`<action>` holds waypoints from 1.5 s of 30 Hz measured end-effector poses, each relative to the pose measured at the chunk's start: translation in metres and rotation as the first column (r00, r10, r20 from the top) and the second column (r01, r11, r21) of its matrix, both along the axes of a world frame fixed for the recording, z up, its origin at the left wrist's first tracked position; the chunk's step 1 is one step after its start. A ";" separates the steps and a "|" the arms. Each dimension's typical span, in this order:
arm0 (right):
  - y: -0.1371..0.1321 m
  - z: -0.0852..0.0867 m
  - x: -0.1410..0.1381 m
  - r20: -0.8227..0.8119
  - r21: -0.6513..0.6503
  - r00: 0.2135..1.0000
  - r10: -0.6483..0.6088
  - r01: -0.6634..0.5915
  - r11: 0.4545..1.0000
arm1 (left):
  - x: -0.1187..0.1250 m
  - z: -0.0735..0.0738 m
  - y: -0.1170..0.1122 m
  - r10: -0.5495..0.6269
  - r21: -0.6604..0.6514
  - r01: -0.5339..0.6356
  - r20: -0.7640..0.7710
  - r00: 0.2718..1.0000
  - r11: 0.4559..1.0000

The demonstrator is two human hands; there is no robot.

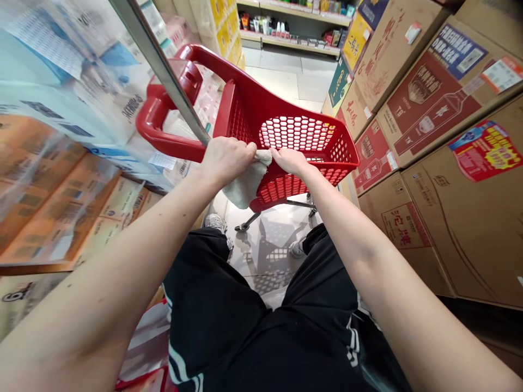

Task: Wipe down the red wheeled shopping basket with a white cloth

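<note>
Shop aisle on my feed: pale tile floor (278, 76), a goods shelf (294, 27) at the far end, stacked cardboard liquor cartons (429, 136) on the right, plastic-wrapped packs (53, 71) on the left.

Red plastic shopping basket (294, 133) sits directly ahead, hex-mesh walls, looped handle (163, 125), thin metal legs (253, 218) over the floor.

Left hand (226, 160): fingers (241, 149) curled tight, pinching a soft grey cloth (245, 182) against the basket's near rim. Right hand (291, 160): fingers (281, 155) together, fairly flat, pressing the cloth's bunched top edge onto the same rim. Fingertips of both hands almost meet, cloth between them.

Cloth looks like fuzzy towelling, its loose end hanging below the rim. Black shorts (216, 316) and mesh sneakers (214, 223) below.
</note>
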State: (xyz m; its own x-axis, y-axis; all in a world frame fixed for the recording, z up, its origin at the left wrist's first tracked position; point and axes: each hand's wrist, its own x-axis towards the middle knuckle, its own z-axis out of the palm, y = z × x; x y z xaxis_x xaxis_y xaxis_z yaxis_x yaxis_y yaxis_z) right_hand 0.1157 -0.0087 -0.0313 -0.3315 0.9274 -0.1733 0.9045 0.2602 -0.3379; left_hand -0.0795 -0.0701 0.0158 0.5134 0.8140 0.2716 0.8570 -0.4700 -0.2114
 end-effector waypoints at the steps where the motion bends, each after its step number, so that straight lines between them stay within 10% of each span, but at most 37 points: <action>1: 0.002 0.000 -0.002 -0.008 0.006 1.000 0.007 -0.007 1.000 | 0.002 -0.001 0.000 0.003 -0.001 -0.003 0.010 1.000 1.000; 22: -0.006 0.000 0.020 -0.024 0.003 0.991 -0.133 0.133 0.991 | 0.054 -0.025 -0.010 -0.137 0.158 0.134 0.009 0.991 0.978; 33: -0.010 -0.002 0.017 -0.077 0.084 0.980 -0.185 0.192 0.978 | 0.004 0.005 -0.029 -0.139 0.179 0.168 -0.162 0.977 0.969; 45: -0.012 -0.003 0.018 -0.089 0.114 0.973 -0.215 0.224 0.968 | -0.002 0.000 -0.033 -0.163 0.148 0.146 0.116 0.980 0.978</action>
